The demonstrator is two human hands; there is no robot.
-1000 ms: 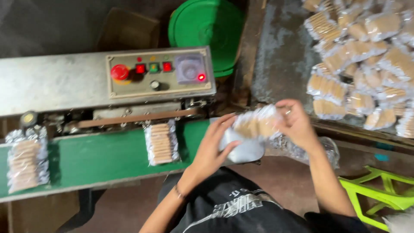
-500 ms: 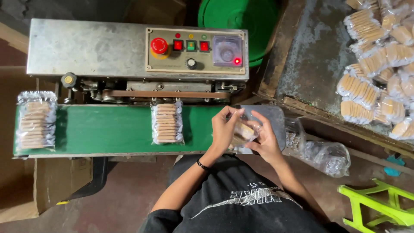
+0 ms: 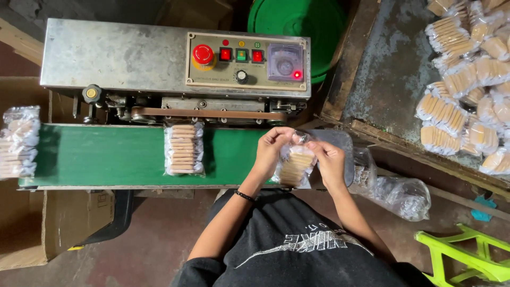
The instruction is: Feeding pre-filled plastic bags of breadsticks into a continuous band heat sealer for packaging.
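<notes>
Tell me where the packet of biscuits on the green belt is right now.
In the head view the packet of biscuits lies mid-way along the green belt, below the sealing machine, left of both hands, which hold another packet.

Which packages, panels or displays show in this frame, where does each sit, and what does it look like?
Clear biscuit packet: held in left hand and right hand at the belt's right end.
Sealed packet: mid green conveyor belt, rectangular, clear.
Packet: belt's left end.
Packet pile: metal table, upper right.
Control panel: beige, red button, lit switches.
</notes>
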